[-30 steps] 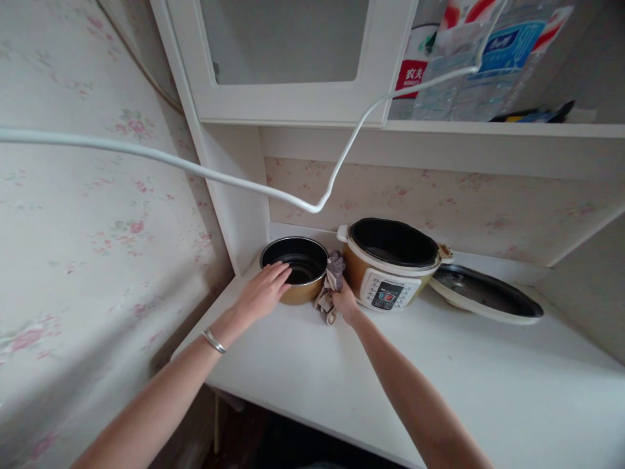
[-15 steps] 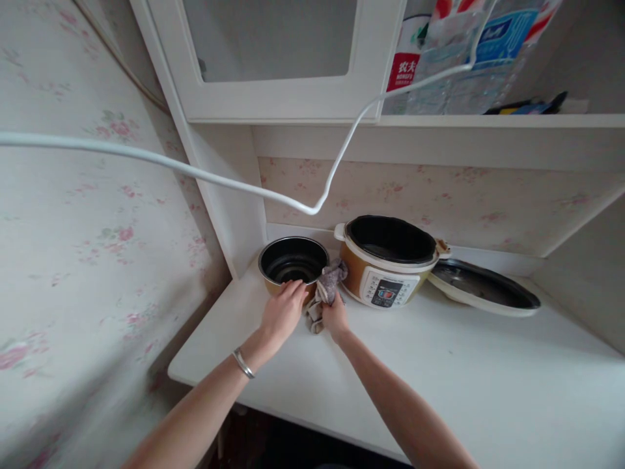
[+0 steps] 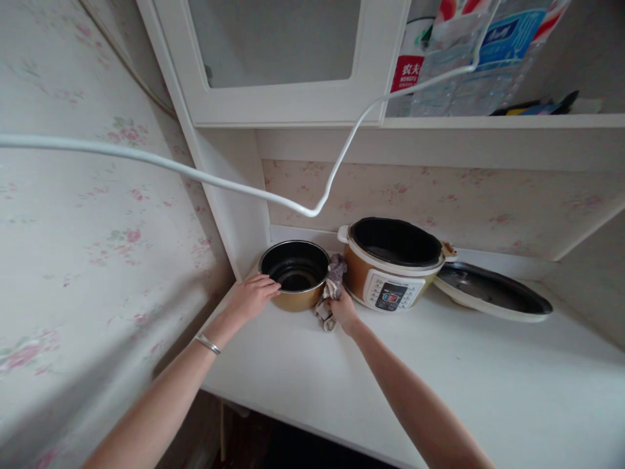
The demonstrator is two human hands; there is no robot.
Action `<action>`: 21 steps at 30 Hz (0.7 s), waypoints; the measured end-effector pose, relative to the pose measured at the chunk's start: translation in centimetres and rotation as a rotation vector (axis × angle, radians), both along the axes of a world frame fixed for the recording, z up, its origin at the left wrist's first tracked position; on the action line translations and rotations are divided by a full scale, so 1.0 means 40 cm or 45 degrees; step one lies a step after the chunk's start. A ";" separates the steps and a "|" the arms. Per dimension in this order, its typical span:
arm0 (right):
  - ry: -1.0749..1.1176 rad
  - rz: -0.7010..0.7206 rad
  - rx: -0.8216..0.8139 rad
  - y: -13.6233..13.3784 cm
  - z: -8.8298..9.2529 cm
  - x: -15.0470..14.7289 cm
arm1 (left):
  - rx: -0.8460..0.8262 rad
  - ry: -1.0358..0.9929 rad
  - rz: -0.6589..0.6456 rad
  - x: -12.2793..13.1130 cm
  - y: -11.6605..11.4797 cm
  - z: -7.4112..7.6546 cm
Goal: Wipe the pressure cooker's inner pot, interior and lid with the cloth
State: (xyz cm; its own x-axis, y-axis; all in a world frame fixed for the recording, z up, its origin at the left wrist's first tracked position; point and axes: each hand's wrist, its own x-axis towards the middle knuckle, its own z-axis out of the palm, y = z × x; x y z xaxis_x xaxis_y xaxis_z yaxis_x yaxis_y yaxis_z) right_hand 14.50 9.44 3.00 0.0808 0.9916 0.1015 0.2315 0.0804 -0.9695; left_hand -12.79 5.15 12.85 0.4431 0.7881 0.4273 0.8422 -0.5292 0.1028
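Note:
A gold inner pot (image 3: 295, 273) with a dark inside stands on the white counter (image 3: 439, 365) near the left corner. My left hand (image 3: 251, 296) grips its left rim and side, fingers curled against it. My right hand (image 3: 343, 308) is closed on a greyish cloth (image 3: 332, 281) and presses it against the pot's right side. Just right of the cloth stands a gold and white rice cooker (image 3: 393, 267), open and without its inner pot. Its lid (image 3: 491, 291) lies on the counter further right.
A white cable (image 3: 205, 174) sags across the view above the pot. A white cabinet door (image 3: 278, 62) hangs overhead. Packaged goods (image 3: 478, 45) sit on a shelf at the upper right. Flowered wallpaper (image 3: 73, 215) covers the left wall.
My left hand slid from the pot's front rim round to its left side. My right hand with the cloth stayed against the pot's right side, shifting slightly.

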 end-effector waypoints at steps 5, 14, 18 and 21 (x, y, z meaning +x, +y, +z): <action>-0.001 -0.031 0.101 -0.078 -0.038 -0.063 | 0.142 -0.133 0.244 0.174 -0.052 -0.041; 0.070 -0.050 0.014 0.007 0.012 0.014 | 0.086 -0.136 0.054 0.135 -0.058 0.003; 0.063 -0.011 -0.027 0.014 0.013 0.012 | 0.032 -0.063 0.103 0.005 -0.004 0.011; 0.068 -0.047 -0.052 -0.024 -0.003 -0.030 | 0.035 -0.075 0.194 -0.001 0.002 -0.010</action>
